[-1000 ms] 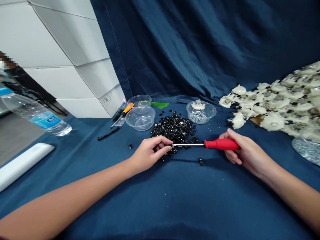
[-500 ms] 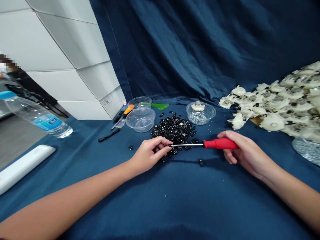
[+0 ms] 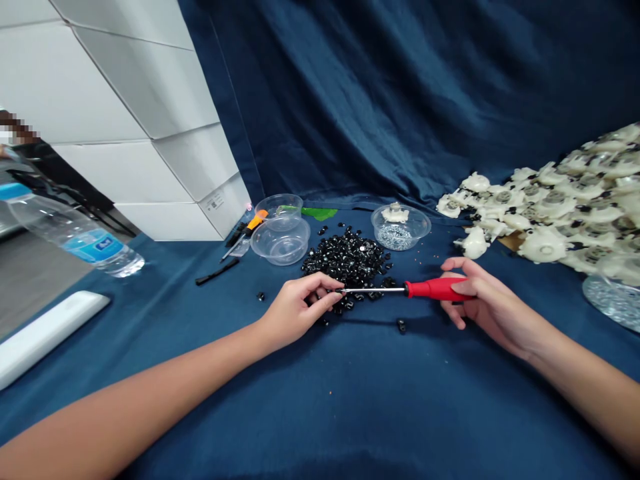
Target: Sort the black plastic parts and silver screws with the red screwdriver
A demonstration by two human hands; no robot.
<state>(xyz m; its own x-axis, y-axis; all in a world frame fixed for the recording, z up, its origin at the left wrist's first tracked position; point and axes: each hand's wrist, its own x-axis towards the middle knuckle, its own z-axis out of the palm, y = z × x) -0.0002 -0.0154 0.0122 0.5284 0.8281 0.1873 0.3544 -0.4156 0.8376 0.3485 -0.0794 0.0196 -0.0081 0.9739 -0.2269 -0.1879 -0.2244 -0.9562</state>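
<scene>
A screwdriver with a red handle [image 3: 434, 289] lies level above the table, its metal shaft pointing left. My right hand [image 3: 483, 297] holds the handle end, thumb on top and the other fingers partly spread. At the screwdriver's tip, my left hand [image 3: 300, 307] is closed in a pinch. What its fingertips hold is too small and covered to make out. Just behind the shaft lies a heap of small black parts [image 3: 347, 257]. One loose black part [image 3: 401, 325] rests on the cloth below the shaft, and another [image 3: 261, 296] lies left of the heap.
Clear plastic bowls [image 3: 280, 243] stand behind my left hand. Another bowl [image 3: 423, 230] holds screws and a cream part. Cream plastic housings [image 3: 545, 243] pile up at right, by a container of screws [image 3: 613, 303]. An orange-handled screwdriver [image 3: 257, 220], bottle [image 3: 95, 245] and white boxes [image 3: 173, 220] are left.
My right thumb has shifted onto the top of the red handle, and the fingers have opened out around it. My left hand and the screwdriver stay nearly in place.
</scene>
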